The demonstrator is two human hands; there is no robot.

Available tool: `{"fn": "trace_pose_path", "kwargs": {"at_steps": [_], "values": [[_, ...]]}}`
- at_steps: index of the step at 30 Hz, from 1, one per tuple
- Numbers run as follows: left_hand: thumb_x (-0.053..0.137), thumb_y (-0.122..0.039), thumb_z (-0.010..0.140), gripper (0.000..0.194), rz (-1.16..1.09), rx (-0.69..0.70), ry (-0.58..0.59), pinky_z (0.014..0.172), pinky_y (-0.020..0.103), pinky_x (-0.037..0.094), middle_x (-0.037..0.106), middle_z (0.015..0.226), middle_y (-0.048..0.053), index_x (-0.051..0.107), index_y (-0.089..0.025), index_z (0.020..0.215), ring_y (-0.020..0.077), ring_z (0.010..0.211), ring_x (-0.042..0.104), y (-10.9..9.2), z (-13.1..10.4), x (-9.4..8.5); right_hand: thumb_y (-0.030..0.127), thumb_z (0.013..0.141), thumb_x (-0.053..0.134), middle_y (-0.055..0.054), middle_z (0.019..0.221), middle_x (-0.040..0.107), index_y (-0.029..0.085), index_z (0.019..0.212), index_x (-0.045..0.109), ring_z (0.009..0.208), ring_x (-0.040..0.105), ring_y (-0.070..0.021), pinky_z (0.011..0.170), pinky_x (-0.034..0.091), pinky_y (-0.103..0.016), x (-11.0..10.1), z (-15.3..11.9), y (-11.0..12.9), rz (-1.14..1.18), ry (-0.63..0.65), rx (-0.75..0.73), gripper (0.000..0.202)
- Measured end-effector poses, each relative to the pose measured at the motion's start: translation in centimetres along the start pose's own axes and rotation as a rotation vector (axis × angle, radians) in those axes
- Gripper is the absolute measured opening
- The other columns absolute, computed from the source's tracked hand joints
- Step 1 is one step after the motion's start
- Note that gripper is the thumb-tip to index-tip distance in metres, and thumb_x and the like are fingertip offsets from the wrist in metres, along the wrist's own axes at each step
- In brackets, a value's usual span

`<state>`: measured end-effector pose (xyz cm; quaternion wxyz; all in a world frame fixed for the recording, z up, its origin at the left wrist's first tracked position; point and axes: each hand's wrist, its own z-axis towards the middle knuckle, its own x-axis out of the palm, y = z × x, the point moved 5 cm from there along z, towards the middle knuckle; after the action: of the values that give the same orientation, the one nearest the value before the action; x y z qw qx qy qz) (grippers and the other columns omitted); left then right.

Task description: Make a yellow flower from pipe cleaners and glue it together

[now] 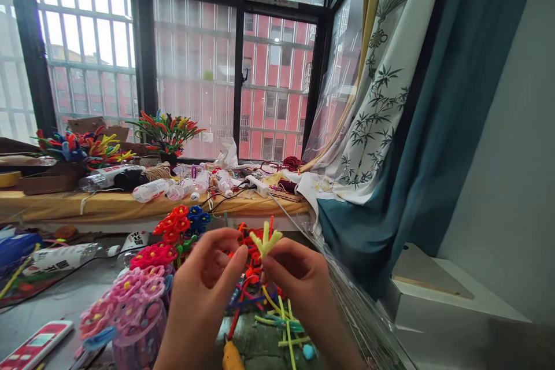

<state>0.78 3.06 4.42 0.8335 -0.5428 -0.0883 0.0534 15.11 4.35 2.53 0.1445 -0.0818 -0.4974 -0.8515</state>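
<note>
My right hand (299, 280) is closed, with thumb and forefinger pinching the base of a pale yellow pipe cleaner piece (266, 239) whose short ends fan upward. Just left of it is my left hand (202, 286), its fingers curved and a gap between thumb and forefinger; nothing shows in it. Below the hands lie loose yellow-green pipe cleaners (287, 329) and a small blue pompom (309, 351). An orange-yellow tool with a pointed tip (233, 355), perhaps a glue gun, is partly cut off at the bottom edge. Red pipe cleaners (254, 274) lie behind the hands.
Pink pipe cleaner flowers (136, 289) stand in a clear container at left, near red flowers (173, 222). A red-and-white device (37, 347) lies front left. Plastic bottles (65, 257) and a cable surround them. Clear sheeting and a blue curtain (355, 243) border the right.
</note>
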Motion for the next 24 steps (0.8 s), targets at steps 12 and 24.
{"fn": "trace_pose_path", "kwargs": {"at_steps": [12, 24], "values": [[0.067, -0.026, 0.087, 0.011, 0.503, 0.727, -0.199, 0.063, 0.023, 0.048, 0.068, 0.077, -0.004, 0.064, -0.027, 0.097, 0.0127, 0.058, 0.057, -2.3, -2.9, 0.2, 0.025, 0.090, 0.068, -0.003, 0.078, 0.072, 0.022, 0.081, 0.074, 0.071, 0.064, -0.0182, 0.066, 0.049, -0.028, 0.7, -0.8, 1.7, -0.519, -0.037, -0.432, 0.011], [0.060, -0.035, 0.091, 0.013, 0.579, 0.708, -0.177, 0.051, 0.022, 0.037, 0.059, 0.060, -0.007, 0.068, -0.024, 0.090, 0.0104, 0.046, 0.048, -2.9, -2.5, 0.5, 0.016, 0.091, 0.064, -0.003, 0.078, 0.070, 0.020, 0.081, 0.069, 0.071, 0.065, -0.0172, 0.064, 0.049, -0.025, 1.3, -0.8, 1.7, -0.597, 0.010, -0.476, 0.012]]}}
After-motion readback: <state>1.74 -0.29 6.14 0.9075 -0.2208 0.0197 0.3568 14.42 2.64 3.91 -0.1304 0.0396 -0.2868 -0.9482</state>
